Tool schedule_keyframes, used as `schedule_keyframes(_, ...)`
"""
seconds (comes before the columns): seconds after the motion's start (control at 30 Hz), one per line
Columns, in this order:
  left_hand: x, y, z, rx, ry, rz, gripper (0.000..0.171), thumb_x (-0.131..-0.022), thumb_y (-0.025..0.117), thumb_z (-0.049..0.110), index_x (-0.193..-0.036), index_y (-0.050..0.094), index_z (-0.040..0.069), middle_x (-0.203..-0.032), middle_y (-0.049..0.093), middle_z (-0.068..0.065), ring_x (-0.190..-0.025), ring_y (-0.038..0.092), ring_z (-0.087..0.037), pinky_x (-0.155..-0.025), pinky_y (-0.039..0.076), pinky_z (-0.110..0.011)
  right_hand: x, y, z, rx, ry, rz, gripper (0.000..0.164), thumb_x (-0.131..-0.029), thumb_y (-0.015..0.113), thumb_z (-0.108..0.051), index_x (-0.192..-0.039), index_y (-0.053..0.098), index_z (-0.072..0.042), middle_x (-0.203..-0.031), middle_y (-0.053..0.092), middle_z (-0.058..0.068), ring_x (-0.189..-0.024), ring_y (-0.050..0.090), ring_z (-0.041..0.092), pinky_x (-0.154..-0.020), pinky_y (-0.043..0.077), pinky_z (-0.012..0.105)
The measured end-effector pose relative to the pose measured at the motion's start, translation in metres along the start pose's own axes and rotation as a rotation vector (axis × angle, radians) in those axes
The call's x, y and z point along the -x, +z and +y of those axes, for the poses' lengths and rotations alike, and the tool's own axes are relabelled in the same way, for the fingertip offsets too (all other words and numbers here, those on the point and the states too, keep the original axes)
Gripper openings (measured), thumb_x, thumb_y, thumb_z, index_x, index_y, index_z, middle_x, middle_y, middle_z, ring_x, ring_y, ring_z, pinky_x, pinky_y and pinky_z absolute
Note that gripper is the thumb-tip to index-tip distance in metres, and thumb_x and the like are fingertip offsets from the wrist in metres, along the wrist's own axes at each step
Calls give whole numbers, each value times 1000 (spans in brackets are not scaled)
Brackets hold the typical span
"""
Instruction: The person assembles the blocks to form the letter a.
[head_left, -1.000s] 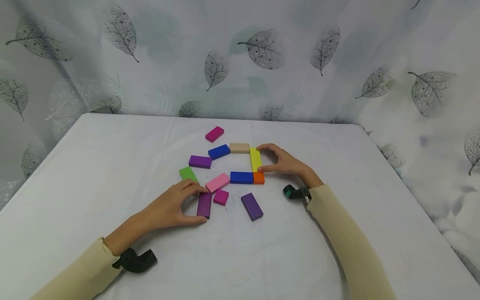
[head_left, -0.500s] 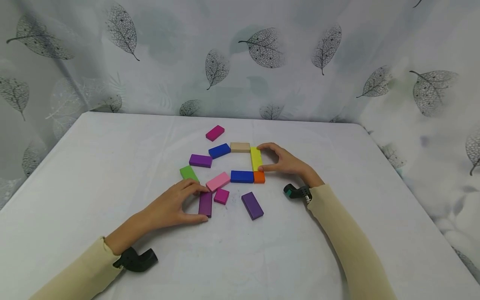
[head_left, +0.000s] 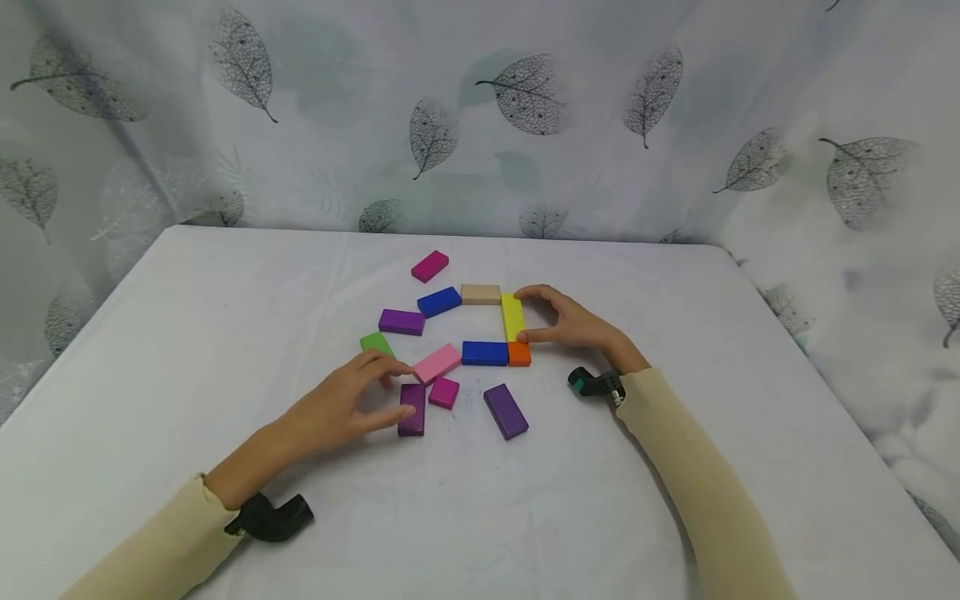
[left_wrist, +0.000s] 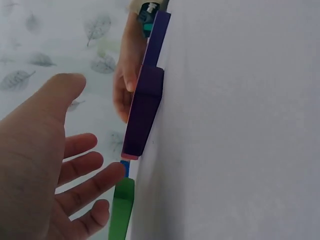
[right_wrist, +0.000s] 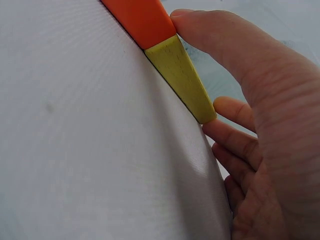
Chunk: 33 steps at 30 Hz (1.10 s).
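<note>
- Leaf-patterned cloth (head_left: pixel 322 108), behind the white tabletop (head_left: pixel 600 508).
- Left hand (head_left: pixel 333 408): thumb and fingers wide apart, holding nothing, close by a purple block (head_left: pixel 417 400).
- Right hand (head_left: pixel 572 323): gripping the yellow block (head_left: pixel 512 317) between thumb and fingertips.
- Yellow block: flat on the tabletop, near end touching the orange block (head_left: pixel 519 355).

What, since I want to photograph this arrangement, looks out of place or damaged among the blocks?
The far magenta block and the rightmost purple block look stray: both lie slanted and apart, while the grouped blocks touch or sit close to a neighbor. I see no damage.
</note>
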<state>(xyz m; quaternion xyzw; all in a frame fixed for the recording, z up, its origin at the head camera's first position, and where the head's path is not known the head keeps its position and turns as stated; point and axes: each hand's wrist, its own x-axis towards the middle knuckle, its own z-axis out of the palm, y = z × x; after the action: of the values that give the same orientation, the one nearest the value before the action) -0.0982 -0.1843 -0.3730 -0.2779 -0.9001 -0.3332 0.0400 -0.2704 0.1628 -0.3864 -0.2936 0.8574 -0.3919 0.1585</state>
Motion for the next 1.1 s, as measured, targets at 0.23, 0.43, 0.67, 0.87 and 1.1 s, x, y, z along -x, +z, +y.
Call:
schedule_keyframes(0.23,-6,-10,-7,-95,133,119,33,-84,75,14,-114,65,9,-103,60,-2,-96,58,-15,-82,53,-38,1,-1,-1,-6,4,-1,70,-82,79,-25,-141,44,-10,-151,36,10,-144,25,27,-118,14,49)
schedule_keyframes(0.43,-9,-16,-18,-187,133,125,30,-82,74,7,-111,67,9,-112,60,-5,-106,58,-24,-86,45,-49,1,-2,1,-16,2,-6,70,-82,79,-24,-142,44,-11,-152,35,10,-144,24,27,-118,14,49)
schedule_keyframes(0.67,-13,-22,-31,-125,57,75,31,-86,66,-2,-115,67,10,-118,57,-11,-113,52,-32,-96,40,-56,-1,-1,3,-13,-7,-9,70,-82,79,-25,-142,44,-11,-152,35,10,-144,25,27,-118,14,49)
schedule_keyframes(0.87,-13,-27,-38,-128,-1,6,35,-87,63,-1,-121,64,9,-125,54,-14,-118,50,-36,-98,37,-59,-2,0,1,-6,-9,-15,71,-82,79,-27,-142,44,-11,-152,35,9,-144,25,26,-118,13,49)
schedule_keyframes(1.1,-14,-26,-45,-136,-7,-30,39,-88,65,2,-126,61,9,-129,52,-14,-119,53,-36,-96,38,-58,0,-1,1,2,2,-1,71,-82,79,-28,-142,45,-11,-151,36,10,-143,25,27,-118,14,49)
